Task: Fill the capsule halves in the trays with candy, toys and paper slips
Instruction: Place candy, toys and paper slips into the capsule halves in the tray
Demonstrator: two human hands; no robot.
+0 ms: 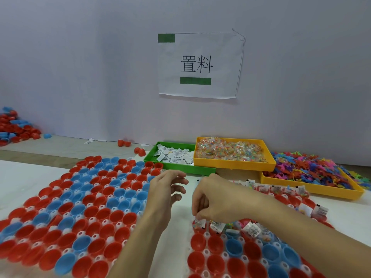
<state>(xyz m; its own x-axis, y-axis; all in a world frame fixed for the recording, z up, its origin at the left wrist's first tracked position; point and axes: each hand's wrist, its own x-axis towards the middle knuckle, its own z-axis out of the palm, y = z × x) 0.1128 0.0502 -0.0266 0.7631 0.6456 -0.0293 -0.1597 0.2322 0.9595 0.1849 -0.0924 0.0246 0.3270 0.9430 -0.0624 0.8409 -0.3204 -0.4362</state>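
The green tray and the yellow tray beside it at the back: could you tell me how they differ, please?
The green tray holds white paper slips; the yellow tray holds wrapped colourful candy. The green tray looks shallower and sparsely filled, the yellow tray heaped. Both are rectangular plastic, touching.

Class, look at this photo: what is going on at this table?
A person is filling capsule halves. The right hand pinches a paper slip into a red half in the right tray, whose near rows are unfilled. The left hand hovers open. The left tray holds only unfilled halves.
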